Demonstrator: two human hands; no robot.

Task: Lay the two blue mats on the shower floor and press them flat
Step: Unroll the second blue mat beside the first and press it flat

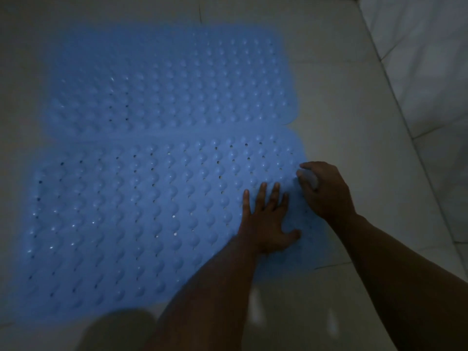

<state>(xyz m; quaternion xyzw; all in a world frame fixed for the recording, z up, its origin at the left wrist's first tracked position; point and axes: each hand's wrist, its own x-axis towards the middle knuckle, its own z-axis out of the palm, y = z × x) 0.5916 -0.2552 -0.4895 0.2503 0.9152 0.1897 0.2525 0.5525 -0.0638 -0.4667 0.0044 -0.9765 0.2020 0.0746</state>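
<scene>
The left hand [269, 219] lies palm down with fingers spread, flat on the near mat [141, 219] close to its right end, holding nothing. The right hand [323, 190] sits just beside it, curled loosely at that mat's right edge; whether it grips the edge cannot be told. The far mat [172, 82] lies alongside the near mat, their long edges meeting, both on the tiled shower floor [354, 122].

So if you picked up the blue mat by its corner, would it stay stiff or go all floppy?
Probably floppy: the near mat looks thin and lies flat against the floor tiles, which suggests soft rubber. The left hand presses flat on it, so it may need pushing to stay down. Its holes and bumps suggest it's fairly light.
</scene>
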